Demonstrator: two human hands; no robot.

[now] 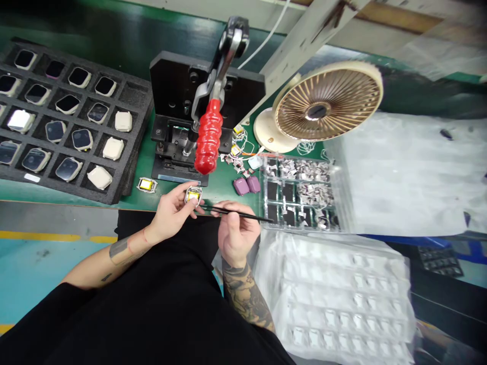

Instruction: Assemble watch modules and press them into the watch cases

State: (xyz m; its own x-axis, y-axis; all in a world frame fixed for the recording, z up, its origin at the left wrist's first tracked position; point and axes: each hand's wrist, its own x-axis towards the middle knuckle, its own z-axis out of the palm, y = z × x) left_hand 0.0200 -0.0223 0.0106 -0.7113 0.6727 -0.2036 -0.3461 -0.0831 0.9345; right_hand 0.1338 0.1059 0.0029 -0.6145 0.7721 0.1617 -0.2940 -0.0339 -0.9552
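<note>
Between the fingers and thumb of my left hand (pixel 173 210) is a small watch case (pixel 194 193), its inside facing up with a yellow and white part showing. My right hand (pixel 238 230) grips black tweezers (pixel 243 215), whose tips point left and reach the edge of the watch case; whether they touch it I cannot tell. A similar open watch case (pixel 147 185) lies on the green bench to the left. Two purple watch cases (pixel 246 186) lie beyond my right hand.
A toggle press with a red handle (pixel 209 139) stands just ahead. At left is a foam tray (pixel 131 95) of watches. To the right are a fan (pixel 327 104), a clear compartment box (pixel 262 195) of small parts, and plastic-wrapped trays (pixel 342 299).
</note>
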